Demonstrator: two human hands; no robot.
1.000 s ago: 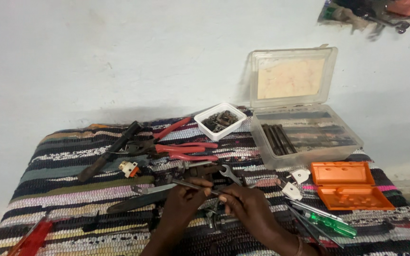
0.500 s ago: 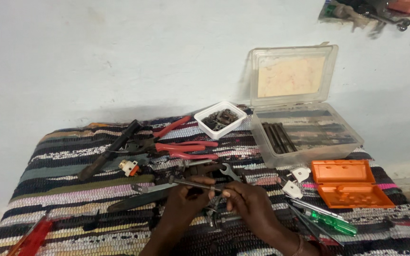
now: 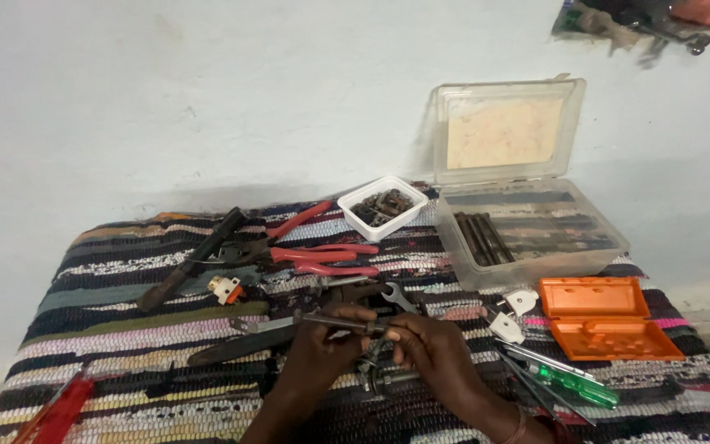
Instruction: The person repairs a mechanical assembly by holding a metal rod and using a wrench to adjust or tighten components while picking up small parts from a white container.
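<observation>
Hands meet at the near centre of the worktop (image 3: 125, 329), which is covered by a striped woven cloth. Left hand (image 3: 318, 358) and right hand (image 3: 433, 353) each pinch one end of a slim metal rod-like tool (image 3: 343, 322), held roughly level between them, fingers curled around it. Below the hands, a small cluster of metal parts (image 3: 375, 374) lies on the cloth; its exact make-up cannot be told.

At 12 o'clock from the hands, just beside them, lies an open-ended spanner (image 3: 398, 296). Further out at 11 o'clock lie red-handled pliers (image 3: 322, 256), and beyond them at 10 o'clock a long dark-handled tool (image 3: 195, 256) with a small orange-and-white part (image 3: 225, 289) near it. At 12 o'clock, toward the wall, stands a small white tray of dark screws (image 3: 384, 205). At 1 o'clock stands a clear plastic case (image 3: 527, 234), lid propped up against the wall, holding dark rods. At 3 o'clock lies an orange box (image 3: 606, 316), open, with two white fittings (image 3: 507, 316) between it and the hands. At 4 o'clock lies a green-handled screwdriver (image 3: 573, 385). At 8 o'clock, by the worktop's near corner, lies a red tool (image 3: 55, 411).
</observation>
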